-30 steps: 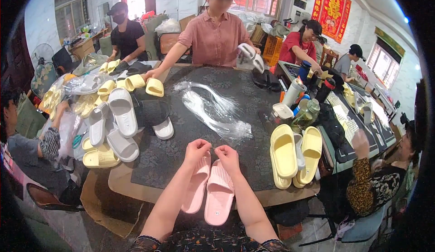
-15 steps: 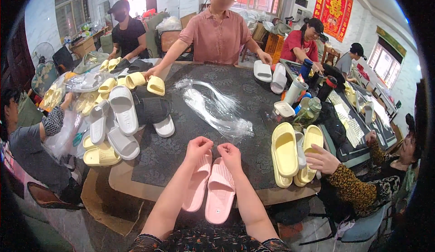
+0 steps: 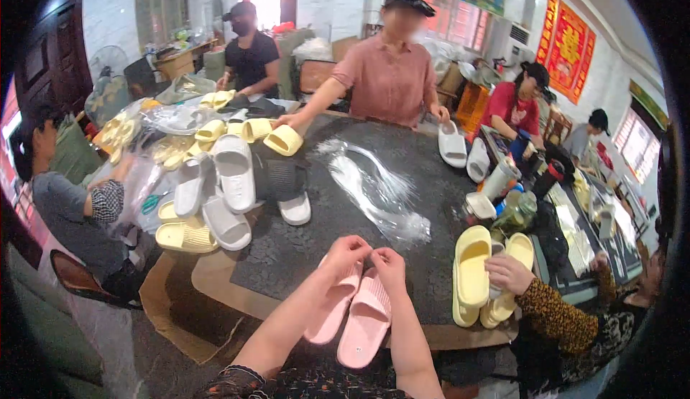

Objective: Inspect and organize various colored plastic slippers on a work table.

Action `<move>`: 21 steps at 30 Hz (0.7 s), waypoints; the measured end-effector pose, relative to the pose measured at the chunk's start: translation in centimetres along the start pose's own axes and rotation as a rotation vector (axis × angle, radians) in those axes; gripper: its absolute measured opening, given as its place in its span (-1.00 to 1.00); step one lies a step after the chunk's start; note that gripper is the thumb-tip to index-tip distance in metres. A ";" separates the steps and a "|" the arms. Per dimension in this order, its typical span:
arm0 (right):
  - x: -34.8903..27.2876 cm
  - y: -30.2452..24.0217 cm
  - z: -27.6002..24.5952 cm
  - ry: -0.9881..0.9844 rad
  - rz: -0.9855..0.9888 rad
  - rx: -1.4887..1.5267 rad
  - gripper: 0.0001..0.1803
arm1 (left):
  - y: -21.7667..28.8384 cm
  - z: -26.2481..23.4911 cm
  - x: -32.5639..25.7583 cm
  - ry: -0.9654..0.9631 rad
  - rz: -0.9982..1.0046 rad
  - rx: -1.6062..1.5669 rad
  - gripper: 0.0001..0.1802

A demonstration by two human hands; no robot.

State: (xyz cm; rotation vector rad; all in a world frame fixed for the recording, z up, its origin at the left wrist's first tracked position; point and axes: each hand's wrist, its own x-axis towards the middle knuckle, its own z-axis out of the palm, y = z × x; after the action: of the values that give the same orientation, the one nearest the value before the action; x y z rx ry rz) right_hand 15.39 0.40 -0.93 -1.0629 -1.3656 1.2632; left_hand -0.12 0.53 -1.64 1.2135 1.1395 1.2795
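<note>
Pink slippers (image 3: 365, 331), one marked by a tiny label (image 3: 359, 351), are overlapped by left hand (image 3: 345, 252) and right hand (image 3: 389, 265), fingers (image 3: 357, 242) pinched narrow, contents unclear.

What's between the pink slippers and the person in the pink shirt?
In the head view: first the left hand and right hand, at the far ends of the slippers, then a clear plastic bundle on the dark mat.

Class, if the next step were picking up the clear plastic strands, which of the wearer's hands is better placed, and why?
Probably the right hand: it lies closer to the near end of the clear plastic strands; the left hand sits farther left. Both are close together over the pink slippers.
</note>
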 end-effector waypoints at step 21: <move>1.2 2.1 -0.6 0.052 -0.048 -0.039 -0.85 | 18.1 -13.0 4.1 0.562 0.650 0.046 -0.30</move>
State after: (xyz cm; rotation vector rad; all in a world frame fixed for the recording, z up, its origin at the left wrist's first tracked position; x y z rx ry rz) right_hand 15.77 1.83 -2.94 -1.0766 -1.3734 1.1707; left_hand -14.10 3.52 15.95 1.3555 1.2006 2.1980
